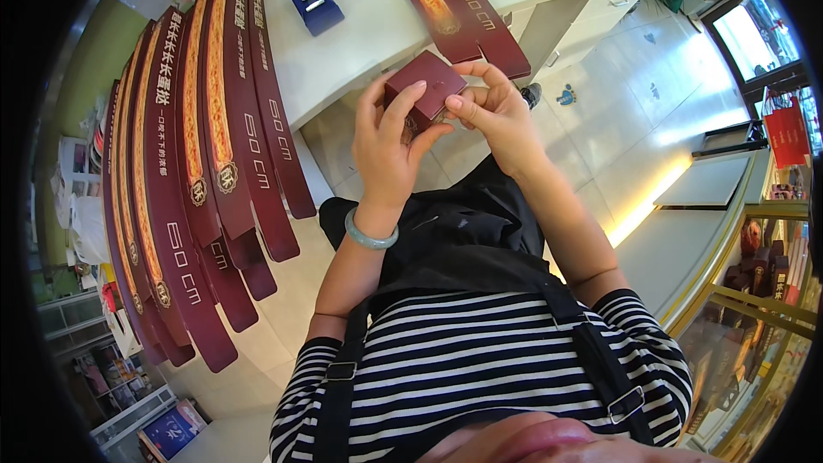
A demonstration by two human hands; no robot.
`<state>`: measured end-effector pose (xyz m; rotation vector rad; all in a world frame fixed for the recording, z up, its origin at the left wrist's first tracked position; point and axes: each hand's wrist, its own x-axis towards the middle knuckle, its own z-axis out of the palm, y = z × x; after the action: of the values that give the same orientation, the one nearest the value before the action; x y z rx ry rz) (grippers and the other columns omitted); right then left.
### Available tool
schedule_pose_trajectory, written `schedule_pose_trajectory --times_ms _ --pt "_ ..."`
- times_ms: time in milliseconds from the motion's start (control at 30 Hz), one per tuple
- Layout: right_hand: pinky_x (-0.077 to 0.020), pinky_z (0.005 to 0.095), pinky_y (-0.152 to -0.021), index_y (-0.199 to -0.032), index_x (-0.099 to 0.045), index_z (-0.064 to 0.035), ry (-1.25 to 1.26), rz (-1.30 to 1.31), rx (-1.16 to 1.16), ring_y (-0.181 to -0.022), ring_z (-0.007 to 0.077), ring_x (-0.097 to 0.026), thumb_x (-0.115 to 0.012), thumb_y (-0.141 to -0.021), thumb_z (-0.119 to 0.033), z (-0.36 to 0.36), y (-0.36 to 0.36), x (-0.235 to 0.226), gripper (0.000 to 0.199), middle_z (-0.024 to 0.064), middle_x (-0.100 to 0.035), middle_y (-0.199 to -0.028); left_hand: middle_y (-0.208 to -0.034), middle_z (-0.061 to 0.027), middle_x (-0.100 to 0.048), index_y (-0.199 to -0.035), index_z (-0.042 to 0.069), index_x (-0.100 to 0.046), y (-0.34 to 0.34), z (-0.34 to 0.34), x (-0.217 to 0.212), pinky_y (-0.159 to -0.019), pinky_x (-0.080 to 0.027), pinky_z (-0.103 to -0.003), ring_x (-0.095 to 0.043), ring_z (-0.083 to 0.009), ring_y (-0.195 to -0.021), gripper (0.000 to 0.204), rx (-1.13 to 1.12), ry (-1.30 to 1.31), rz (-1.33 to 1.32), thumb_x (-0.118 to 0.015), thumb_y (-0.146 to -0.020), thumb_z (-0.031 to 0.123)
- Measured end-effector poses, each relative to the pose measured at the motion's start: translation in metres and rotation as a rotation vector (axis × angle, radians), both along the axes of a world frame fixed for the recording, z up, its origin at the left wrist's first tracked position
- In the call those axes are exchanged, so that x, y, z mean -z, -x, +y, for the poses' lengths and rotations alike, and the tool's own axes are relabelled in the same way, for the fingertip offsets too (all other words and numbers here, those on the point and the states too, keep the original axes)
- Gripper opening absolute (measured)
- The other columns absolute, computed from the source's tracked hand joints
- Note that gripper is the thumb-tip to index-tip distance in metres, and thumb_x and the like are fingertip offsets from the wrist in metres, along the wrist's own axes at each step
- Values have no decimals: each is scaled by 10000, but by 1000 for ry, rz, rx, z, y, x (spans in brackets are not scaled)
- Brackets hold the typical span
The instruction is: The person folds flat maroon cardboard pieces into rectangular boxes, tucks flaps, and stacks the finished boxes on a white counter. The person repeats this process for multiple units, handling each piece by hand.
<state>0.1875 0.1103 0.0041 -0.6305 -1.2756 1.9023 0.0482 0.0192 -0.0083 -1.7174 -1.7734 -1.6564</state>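
Observation:
A maroon cardboard box (426,84) is held up between my hands, its square closed end toward me; how far it reaches below is hidden. My left hand (390,133), with a pale green bangle at the wrist, grips its left side, one finger lying across the top. My right hand (493,111) pinches the right corner of the box between thumb and fingers. Just beyond, a long maroon carton (480,26) with a printed pastry picture lies on the white table (377,0), its near end close to my right fingers.
Several long maroon cartons (201,120) stand in an overlapping row at the left, reaching past the table edge. A blue tape dispenser (314,4) rests on the table. At the right are tiled floor (600,111), a glass display case (746,326) and a red bag (786,133).

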Motion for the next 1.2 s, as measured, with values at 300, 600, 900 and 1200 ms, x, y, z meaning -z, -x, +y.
schedule_pose_trajectory --times_ms 300,600,900,1200 --pt "-438 285 -829 -1388 -433 -27 -316 73 48 -973 115 -534 -829 -817 -146 3 7 62 704 42 -570 -1052 -1319 -178 -521 -1279 133 -639 -4 -14 -37 -934 -522 -398 -616 -364 -1124 523 86 35 -11 -812 -815 300" --pt "-413 458 -1092 -1474 -389 -49 -399 291 32 -1304 288 -500 -810 -736 -597 21 -36 55 1011 139 -497 -1425 -1479 -215 -432 -1539 42 -316 -29 -12 -60 -1118 -371 -456 -445 -418 -1342 930 421 124 -17 -811 -819 361" --pt "-465 514 -1050 -1391 -492 -38 -22 1055 240 -1195 344 -591 -481 -883 -777 110 -131 -14 898 167 -601 -1313 -1208 -186 -563 -1484 84 -434 -39 -22 -61 -899 -495 -449 -584 -403 -1084 897 179 438 295 -854 -705 232" --pt "-478 391 -1029 -1603 0 -131 -178 302 228 -1299 233 -512 -781 -853 -68 -1 -55 13 1085 133 -379 -1525 -1268 -201 -544 -1504 89 -401 -68 -6 -61 -938 -473 -476 -565 -429 -1131 871 78 433 140 -816 -739 134"
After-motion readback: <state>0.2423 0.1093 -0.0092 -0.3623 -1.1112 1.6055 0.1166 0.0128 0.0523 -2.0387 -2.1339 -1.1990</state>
